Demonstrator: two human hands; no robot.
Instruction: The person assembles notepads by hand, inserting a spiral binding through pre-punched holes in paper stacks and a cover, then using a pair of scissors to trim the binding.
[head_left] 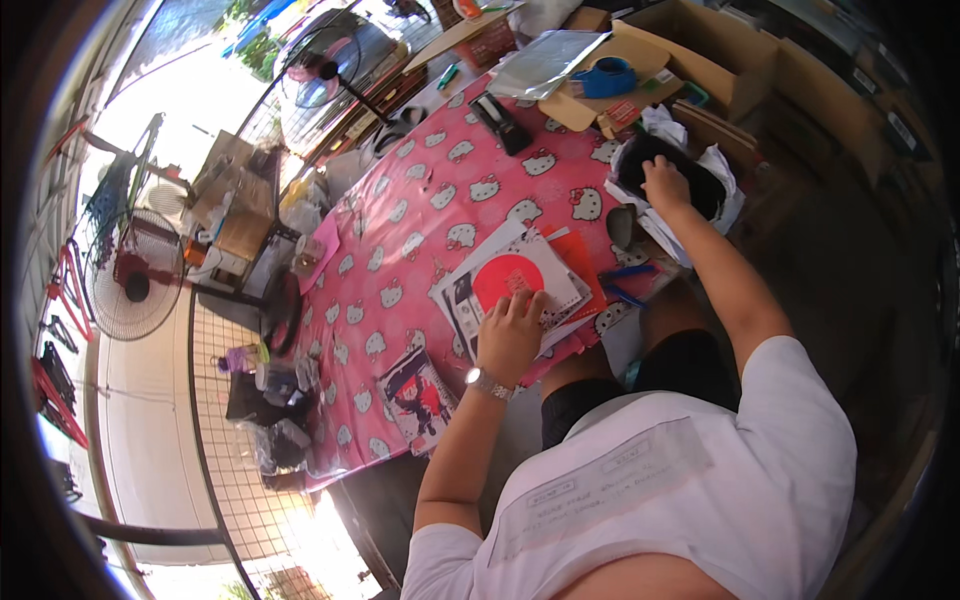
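My left hand lies on a stack of printed sheets, its fingers spread over the top page with a large red disc. Orange sheets stick out from under the stack's right side. To the right, my right hand is over a black, hollow-looking thing with crumpled white paper around it. Its fingers are loosely bent, and nothing shows between them. A blue-handled tool, perhaps scissors, and a dark rounded object lie between the stack and the black thing.
A pink cat-patterned cloth covers the table. Another printed picture sheet lies at the near left. Farther off are a black desk tool, a blue tape dispenser, clear plastic sleeves and cardboard boxes. Fans stand left.
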